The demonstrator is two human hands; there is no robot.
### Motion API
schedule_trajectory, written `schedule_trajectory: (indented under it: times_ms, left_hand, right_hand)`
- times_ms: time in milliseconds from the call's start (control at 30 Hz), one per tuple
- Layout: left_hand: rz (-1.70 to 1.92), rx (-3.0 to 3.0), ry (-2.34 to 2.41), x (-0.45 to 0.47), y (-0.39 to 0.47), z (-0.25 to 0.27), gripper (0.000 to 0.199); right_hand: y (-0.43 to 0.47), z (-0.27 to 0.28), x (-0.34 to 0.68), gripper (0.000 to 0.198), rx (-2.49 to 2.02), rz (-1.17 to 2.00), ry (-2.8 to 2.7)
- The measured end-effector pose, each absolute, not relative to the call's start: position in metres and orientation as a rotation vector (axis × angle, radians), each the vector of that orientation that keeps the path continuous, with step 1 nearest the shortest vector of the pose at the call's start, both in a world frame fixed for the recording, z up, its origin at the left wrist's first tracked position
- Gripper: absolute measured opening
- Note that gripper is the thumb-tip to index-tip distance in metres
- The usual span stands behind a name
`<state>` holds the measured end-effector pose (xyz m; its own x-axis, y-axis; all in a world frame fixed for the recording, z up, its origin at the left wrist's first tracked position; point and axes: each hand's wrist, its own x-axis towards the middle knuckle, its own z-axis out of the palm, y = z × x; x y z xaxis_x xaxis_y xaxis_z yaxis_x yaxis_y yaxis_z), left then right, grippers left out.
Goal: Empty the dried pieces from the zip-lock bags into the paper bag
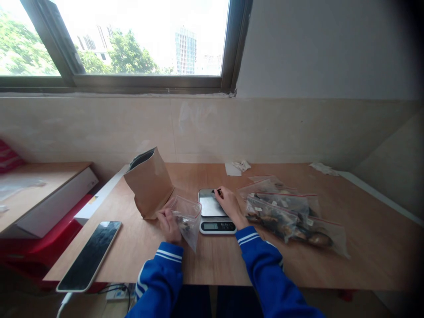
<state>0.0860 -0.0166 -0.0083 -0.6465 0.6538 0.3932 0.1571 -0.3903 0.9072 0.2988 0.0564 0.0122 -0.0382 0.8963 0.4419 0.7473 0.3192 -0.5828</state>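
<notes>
Left hand [169,224] pinches one clear zip bag [189,210] beside the scale [217,226], its small dark contents [186,227] blurry. Right hand [229,202] grips one dark piece [219,192] over the scale's plate [209,206], mostly finger-hidden; contact unclear. One paper bag [150,183], one phone [91,256]; filled bags [285,218] at right overlap, count unclear.

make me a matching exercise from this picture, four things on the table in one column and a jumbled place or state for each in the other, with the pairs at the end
Things
1. brown paper bag
2. dark-screened rectangular phone
3. white digital scale with silver plate
4. clear plastic bags with red seals

Places or states
a. below the right hand
b. heaped right of the scale
c. attached to a white cable
d. mouth open, beyond the left hand

Pairs: 1-d, 2-c, 3-a, 4-b
</notes>
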Motion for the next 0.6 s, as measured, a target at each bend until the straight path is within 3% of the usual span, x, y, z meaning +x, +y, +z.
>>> schedule_trajectory:
  times_ms: [133,267,400,600]
  left_hand:
    - [2.046,1.173,1.563,0.088,-0.021,-0.001,0.034]
    - [2.075,1.167,1.506,0.091,-0.021,-0.001,0.033]
    - [2.137,1.192,1.36,0.091,-0.017,-0.007,0.027]
    - [2.216,1.17,1.342,0.092,-0.014,-0.01,0.026]
  right_hand:
    - [0.06,0.039,0.28,0.036,-1.404,0.338,-1.729]
    - [0.044,0.084,0.25,0.042,-1.095,0.652,-1.788]
    - [0.023,0.114,0.227,0.035,-0.943,0.889,-2.149]
    - [0.015,0.114,0.206,0.02,-0.871,0.89,-2.161]
